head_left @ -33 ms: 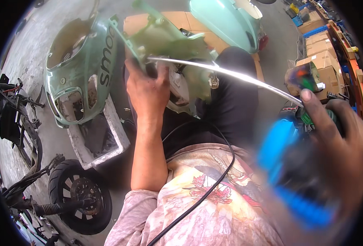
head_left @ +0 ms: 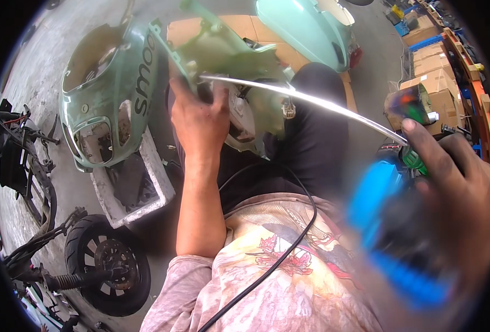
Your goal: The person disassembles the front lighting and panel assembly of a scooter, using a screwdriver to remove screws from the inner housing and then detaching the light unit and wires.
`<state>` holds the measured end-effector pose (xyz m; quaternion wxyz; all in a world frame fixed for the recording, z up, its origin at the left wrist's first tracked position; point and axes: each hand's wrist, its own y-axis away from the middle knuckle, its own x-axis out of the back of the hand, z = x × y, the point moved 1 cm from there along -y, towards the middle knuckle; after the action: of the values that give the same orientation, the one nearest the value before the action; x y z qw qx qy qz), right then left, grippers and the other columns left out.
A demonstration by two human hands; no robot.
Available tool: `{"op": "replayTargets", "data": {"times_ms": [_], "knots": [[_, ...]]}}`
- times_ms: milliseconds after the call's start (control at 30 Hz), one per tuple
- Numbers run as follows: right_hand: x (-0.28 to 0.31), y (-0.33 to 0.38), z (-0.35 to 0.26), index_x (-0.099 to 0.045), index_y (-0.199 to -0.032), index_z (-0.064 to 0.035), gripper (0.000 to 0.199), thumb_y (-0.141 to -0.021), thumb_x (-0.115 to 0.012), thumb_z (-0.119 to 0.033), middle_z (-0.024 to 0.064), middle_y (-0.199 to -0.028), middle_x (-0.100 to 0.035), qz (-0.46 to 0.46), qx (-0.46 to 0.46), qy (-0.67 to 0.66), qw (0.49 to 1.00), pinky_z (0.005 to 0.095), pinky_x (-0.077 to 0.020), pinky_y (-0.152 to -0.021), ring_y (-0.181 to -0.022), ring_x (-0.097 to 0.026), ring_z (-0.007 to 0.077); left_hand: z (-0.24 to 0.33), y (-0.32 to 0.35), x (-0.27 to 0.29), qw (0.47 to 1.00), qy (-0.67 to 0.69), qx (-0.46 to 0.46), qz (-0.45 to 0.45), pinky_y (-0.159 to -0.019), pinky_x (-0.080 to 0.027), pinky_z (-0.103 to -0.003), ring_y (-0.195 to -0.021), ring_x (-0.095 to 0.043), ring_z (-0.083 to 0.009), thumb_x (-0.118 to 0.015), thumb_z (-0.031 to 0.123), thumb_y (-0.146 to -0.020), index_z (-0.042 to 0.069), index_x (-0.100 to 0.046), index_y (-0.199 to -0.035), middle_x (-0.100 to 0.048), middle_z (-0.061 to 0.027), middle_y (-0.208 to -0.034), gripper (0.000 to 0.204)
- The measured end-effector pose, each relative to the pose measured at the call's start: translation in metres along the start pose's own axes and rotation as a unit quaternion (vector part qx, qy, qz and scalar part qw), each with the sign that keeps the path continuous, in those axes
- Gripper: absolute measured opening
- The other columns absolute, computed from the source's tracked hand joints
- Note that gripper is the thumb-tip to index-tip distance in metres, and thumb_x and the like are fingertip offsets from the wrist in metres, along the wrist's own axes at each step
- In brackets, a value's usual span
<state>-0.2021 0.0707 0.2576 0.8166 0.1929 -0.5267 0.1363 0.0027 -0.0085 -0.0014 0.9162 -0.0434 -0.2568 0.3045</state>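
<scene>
A pale green plastic body panel (head_left: pixel 223 52) lies across my lap, with its inner side up. My left hand (head_left: pixel 200 116) grips its near edge, the fingertips partly hidden. My right hand (head_left: pixel 450 160) is wrapped round the green handle of a long screwdriver (head_left: pixel 322 104), its index finger stretched along the handle toward the shaft. The bright shaft reaches leftward across the panel, its tip close to my left fingers. Whether the tip touches a screw I cannot make out. A white part with a small metal clip (head_left: pixel 288 108) shows at the panel's right side.
Left stands a large green fairing (head_left: pixel 104 99) with dark lettering, by a white foam box (head_left: pixel 109 207). A wheel (head_left: pixel 109 265) is lower left. A green shell (head_left: pixel 306 30) lies ahead on cardboard, cartons (head_left: pixel 436 83) to the right. A blurred blue-black object (head_left: pixel 383 221) is near my right wrist.
My right hand's fingers have shifted slightly on the screwdriver, and more of its green handle shows. My left hand and the panel stay in place.
</scene>
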Motion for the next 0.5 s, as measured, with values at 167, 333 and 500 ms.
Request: {"op": "replayTargets", "data": {"times_ms": [167,333,500], "knots": [[0.0,-0.027,0.024,-0.056,-0.126,0.0012,0.056,-0.085,-0.059,-0.037,0.0173,-0.106,-0.063,-0.074,-0.056,-0.307,0.947,0.0316,-0.049,-0.079,-0.092,-0.064,0.0229,-0.006,-0.003,0.003,1.0,-0.005,0.004,0.002,-0.079,-0.048,-0.049,-0.091,-0.062,-0.0453,-0.068,0.03,-0.081,0.001,-0.047,-0.117,-0.065,-0.026,-0.098,0.051],[0.004,-0.021,0.005,-0.059,-0.124,-0.0026,0.057,-0.079,-0.064,-0.037,0.0201,-0.108,-0.062,0.003,0.031,-0.157,0.987,0.0349,-0.0503,-0.078,-0.091,-0.064,0.0288,-0.003,-0.001,0.001,1.0,0.0,0.001,-0.001,-0.08,-0.048,-0.048,-0.091,-0.062,-0.0452,-0.068,0.031,-0.082,0.001,-0.047,-0.119,-0.065,-0.0262,-0.098,0.052],[0.014,-0.012,-0.011,-0.062,-0.124,-0.0114,0.055,-0.071,-0.069,-0.023,0.0212,-0.109,-0.059,-0.031,0.157,0.048,0.986,0.0393,-0.0502,-0.078,-0.087,-0.062,0.0364,-0.001,-0.001,-0.004,1.0,0.008,-0.002,-0.016,-0.08,-0.048,-0.048,-0.092,-0.061,-0.0456,-0.068,0.033,-0.082,0.001,-0.047,-0.117,-0.064,-0.0264,-0.099,0.052]]}}
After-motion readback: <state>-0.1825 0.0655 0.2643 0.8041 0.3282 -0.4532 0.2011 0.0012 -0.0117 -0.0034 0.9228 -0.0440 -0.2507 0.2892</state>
